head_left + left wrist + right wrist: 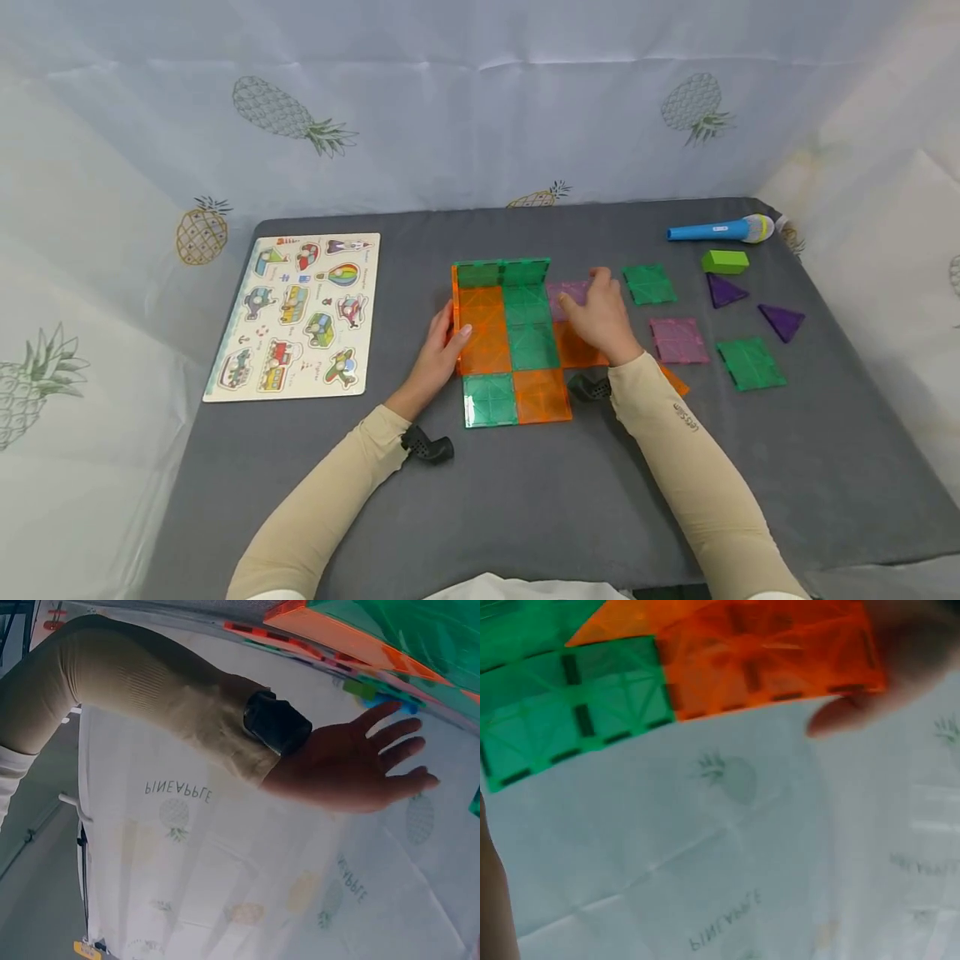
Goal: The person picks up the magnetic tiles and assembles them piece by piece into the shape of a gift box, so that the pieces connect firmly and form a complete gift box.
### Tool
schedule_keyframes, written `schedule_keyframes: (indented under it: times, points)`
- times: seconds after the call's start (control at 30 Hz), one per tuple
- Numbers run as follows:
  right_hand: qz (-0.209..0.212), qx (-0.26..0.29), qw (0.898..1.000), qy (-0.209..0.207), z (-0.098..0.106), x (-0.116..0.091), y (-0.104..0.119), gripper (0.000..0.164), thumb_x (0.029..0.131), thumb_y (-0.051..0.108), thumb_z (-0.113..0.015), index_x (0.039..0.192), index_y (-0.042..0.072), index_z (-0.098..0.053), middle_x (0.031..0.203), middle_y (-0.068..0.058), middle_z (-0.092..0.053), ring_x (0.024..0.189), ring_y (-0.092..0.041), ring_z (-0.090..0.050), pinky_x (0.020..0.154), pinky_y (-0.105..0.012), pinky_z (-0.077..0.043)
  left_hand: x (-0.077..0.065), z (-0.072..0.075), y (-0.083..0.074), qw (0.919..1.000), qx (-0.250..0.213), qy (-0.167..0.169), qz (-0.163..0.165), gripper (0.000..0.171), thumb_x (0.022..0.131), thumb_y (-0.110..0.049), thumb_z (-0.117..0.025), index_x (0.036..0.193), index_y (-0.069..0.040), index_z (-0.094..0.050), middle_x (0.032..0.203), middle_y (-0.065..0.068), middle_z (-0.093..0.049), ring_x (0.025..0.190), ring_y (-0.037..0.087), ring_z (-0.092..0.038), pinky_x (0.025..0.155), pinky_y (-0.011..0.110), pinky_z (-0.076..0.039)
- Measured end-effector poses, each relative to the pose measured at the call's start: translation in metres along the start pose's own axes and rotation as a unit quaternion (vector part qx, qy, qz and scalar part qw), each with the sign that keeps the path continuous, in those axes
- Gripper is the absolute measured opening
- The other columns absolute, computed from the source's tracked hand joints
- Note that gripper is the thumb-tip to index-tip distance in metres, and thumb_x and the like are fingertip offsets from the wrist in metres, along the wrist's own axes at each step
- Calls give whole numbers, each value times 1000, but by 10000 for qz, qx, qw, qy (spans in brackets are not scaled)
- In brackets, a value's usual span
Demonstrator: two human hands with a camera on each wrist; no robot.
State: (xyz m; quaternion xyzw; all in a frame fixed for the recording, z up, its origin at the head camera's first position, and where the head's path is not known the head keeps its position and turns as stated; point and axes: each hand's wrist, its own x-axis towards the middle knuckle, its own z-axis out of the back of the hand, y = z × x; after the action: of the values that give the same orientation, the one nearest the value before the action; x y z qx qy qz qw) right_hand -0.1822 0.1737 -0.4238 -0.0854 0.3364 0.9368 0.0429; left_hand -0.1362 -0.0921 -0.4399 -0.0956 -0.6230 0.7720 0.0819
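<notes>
Coloured see-through magnetic tiles make a flat floor of orange, green and pink squares with two low walls. The orange wall [772, 664] stands on the left, the green wall [502, 272] along the back. My left hand [435, 354] grips the orange wall, fingers outside and thumb over its top edge. My right hand [600, 321] is over the right side of the floor, its thumb by the pink tile [566, 292]. In the left wrist view the right hand [349, 765] has spread fingers holding nothing. It partly hides an orange tile [577, 346].
Right of the floor lie loose green tiles [649, 284], a pink tile [678, 341], purple triangles [782, 322], a green block [724, 262] and a toy microphone [720, 230]. An orange piece [672, 381] shows beside the right sleeve. A picture puzzle board [300, 317] lies left.
</notes>
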Motion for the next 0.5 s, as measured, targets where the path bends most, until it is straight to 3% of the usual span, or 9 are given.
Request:
schedule_keyframes:
  times: [0.13,0.23,0.33,0.43,0.5]
  points:
    - [-109,-979,9949,-236,-5,-3,-7,77,95,41,-47,144,-7,-13,90,-29,-59,72,-40,-58,59,-47,-48,1,-1,0,10000,-26,63,7,64,98,-19,-45,149,1,-10,153,20,-13,138,35,-22,114,49,-19]
    - [-21,-1370,9904,-173,-15,-8,-9,79,94,44,-46,145,-7,-13,59,-15,-56,52,-32,-54,50,-45,-44,1,0,1,9999,-102,64,-21,64,98,-18,-45,149,0,-10,152,20,-12,137,35,-22,114,49,-20]
    - [151,-1090,9923,-564,-22,-11,-9,75,93,42,-50,144,-3,-20,56,-9,-51,54,-30,-51,51,-44,-44,2,1,2,9999,-124,32,-73,64,98,-17,-45,149,0,-10,152,20,-12,137,35,-22,114,50,-20]
    - [126,-507,9952,-830,-21,-15,-9,70,92,38,-52,143,2,-21,58,-12,-48,47,-26,-44,44,-37,-38,2,2,2,9999,-93,53,-48,65,98,-18,-45,149,1,-9,153,20,-12,138,35,-21,114,49,-19]
    - [131,-100,9964,-836,-15,-18,-6,68,93,37,-52,143,5,-20,76,-18,-59,41,-22,-39,40,-32,-35,2,2,3,9999,-96,66,-27,64,98,-18,-45,149,1,-9,153,19,-12,138,34,-20,114,49,-19]
